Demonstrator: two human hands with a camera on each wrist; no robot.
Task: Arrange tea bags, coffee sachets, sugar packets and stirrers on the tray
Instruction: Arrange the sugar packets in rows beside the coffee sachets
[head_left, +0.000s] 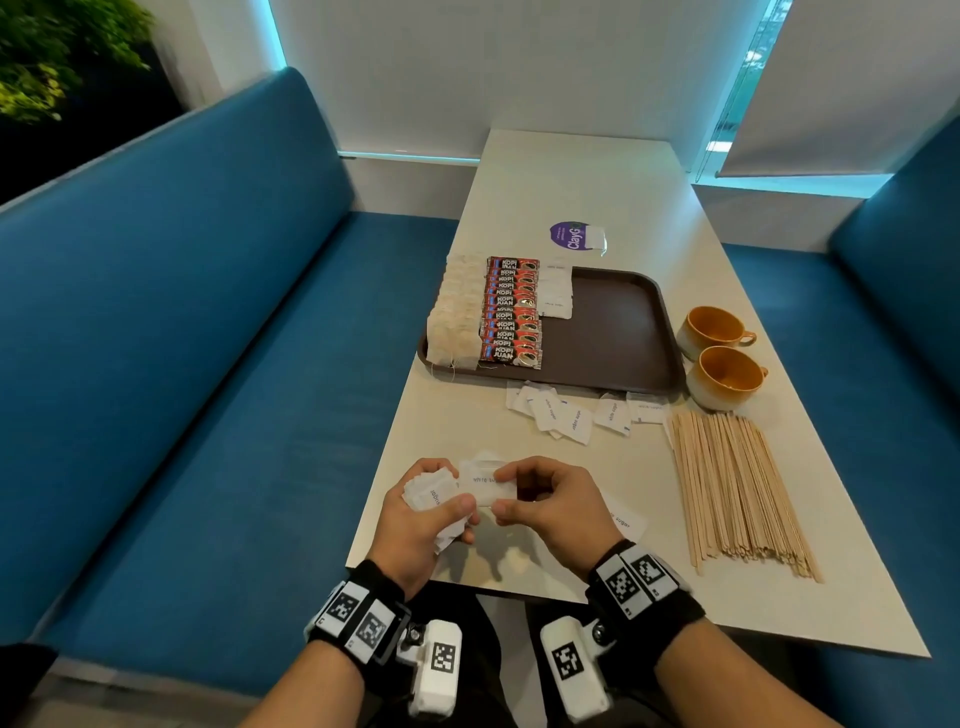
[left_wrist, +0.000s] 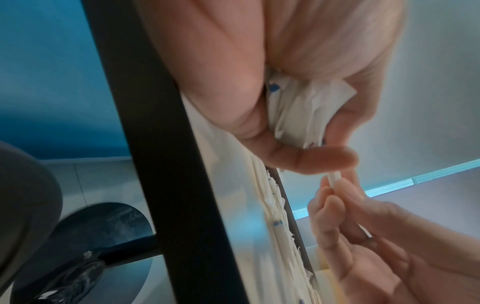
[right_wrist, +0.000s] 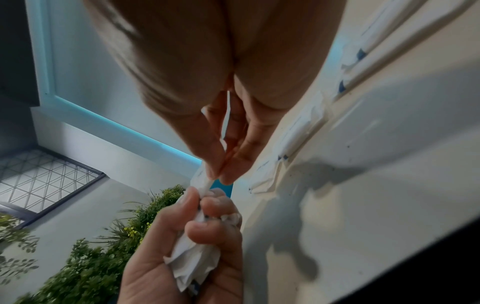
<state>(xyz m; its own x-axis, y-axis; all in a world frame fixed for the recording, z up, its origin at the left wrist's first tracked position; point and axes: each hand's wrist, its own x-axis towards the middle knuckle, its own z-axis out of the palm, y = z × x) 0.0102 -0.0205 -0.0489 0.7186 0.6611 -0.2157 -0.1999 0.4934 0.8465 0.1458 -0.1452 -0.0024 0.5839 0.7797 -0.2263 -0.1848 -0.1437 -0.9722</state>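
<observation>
- Head view: the left hand (head_left: 426, 512) grips a bunch of sugar packets (head_left: 430, 492), fingers curled round them. The right hand (head_left: 545, 501) pinches a single sugar packet (head_left: 485, 486) between thumb and forefinger. Both hands meet at that packet, over the table's (head_left: 571, 187) near edge at 6 o'clock.
- On the brown tray (head_left: 618, 332), mid-table, tea bags (head_left: 453, 317) line its 9 o'clock side; red coffee sachets (head_left: 513, 314) overlap just beside them, then a few white sugar packets (head_left: 556, 293) towards 12 o'clock.
- Loose sugar packets (head_left: 563, 413) lie on the table just off the tray's 6 o'clock rim. Wooden stirrers (head_left: 737, 488) lie bundled at 4 o'clock, and two orange cups (head_left: 719, 353) stand at the tray's 3 o'clock side.
- Left wrist view: the fingers close round crumpled white packets (left_wrist: 298, 115); the right hand (left_wrist: 376, 236) pinches one packet edge-on at 5 o'clock.
- Right wrist view: thumb and finger (right_wrist: 236, 156) pinch a thin packet; the left hand (right_wrist: 197, 246) clutches its bunch at 6 o'clock.
</observation>
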